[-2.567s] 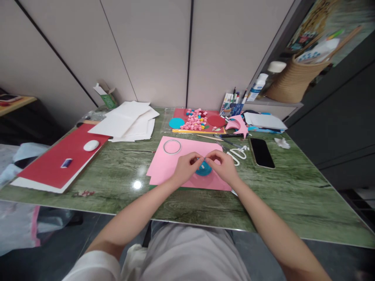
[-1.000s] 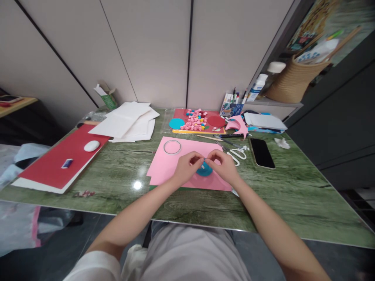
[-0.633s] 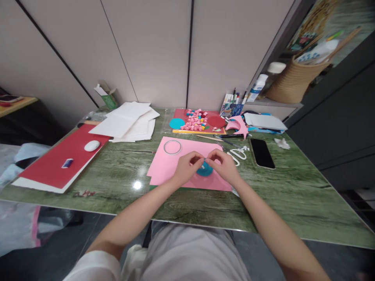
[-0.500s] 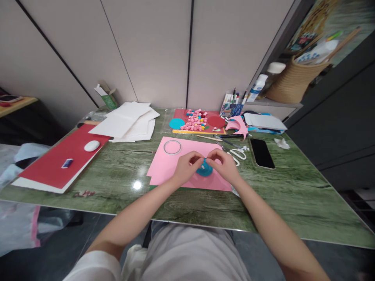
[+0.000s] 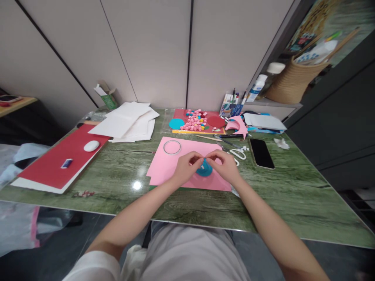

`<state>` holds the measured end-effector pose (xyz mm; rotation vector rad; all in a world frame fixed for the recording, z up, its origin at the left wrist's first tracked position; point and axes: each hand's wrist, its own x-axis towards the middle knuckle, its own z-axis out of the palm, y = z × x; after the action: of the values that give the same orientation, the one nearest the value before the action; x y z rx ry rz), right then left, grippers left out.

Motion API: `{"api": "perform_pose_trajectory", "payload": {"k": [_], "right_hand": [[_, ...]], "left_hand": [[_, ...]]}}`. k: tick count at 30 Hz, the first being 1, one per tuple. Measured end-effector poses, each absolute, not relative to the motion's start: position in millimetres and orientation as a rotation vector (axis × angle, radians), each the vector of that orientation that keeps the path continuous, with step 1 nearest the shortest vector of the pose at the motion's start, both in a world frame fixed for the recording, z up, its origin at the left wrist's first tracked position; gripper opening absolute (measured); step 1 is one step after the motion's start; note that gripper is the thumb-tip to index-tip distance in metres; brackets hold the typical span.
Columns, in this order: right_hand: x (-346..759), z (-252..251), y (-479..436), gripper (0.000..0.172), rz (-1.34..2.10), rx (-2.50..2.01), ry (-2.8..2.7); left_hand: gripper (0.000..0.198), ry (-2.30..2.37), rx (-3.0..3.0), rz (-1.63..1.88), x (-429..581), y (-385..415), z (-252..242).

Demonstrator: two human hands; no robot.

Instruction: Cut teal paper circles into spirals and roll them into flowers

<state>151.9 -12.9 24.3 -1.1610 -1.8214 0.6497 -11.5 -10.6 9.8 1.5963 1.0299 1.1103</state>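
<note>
A blue paper spiral or disc (image 5: 204,170) is held over the pink paper (image 5: 166,166) in front of me; its exact form is too small to make out. My left hand (image 5: 190,164) pinches its far edge from the left, thumb and forefinger together. From the right, my right hand (image 5: 222,163) pinches the same edge, the fingertips of both hands almost meeting. A small pale fleck shows on the blue piece. On the pink sheet's far left part lies a thin silvery ring (image 5: 172,147).
White-handled scissors (image 5: 240,153) and a black phone (image 5: 262,153) lie right of the pink paper. Behind are small pink paper pieces (image 5: 195,124) on red sheets, a blue disc (image 5: 177,124) and a pen box (image 5: 231,106). White sheets (image 5: 123,121) and red paper (image 5: 55,156) lie left.
</note>
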Motion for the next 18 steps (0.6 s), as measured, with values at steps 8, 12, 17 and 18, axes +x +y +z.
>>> {"api": "perform_pose_trajectory", "payload": {"k": [8, 12, 17, 18], "right_hand": [[151.8, 23.8, -12.5, 0.004, 0.644, -1.19, -1.798], [152.5, 22.5, -12.1, 0.003, 0.64, -1.204, -1.801], [152.2, 21.1, -12.0, 0.002, 0.642, -1.199, -1.792], [152.2, 21.0, -12.0, 0.002, 0.64, -1.199, -1.79]], "left_hand": [[0.017, 1.062, 1.624, 1.107, -11.0, -9.9, 7.9], [0.017, 1.07, 1.634, 1.107, -11.4, -9.3, 7.2], [0.017, 1.063, 1.648, 1.115, -11.7, -9.3, 7.3], [0.017, 1.063, 1.649, 1.115, -11.7, -9.5, 7.4]]}}
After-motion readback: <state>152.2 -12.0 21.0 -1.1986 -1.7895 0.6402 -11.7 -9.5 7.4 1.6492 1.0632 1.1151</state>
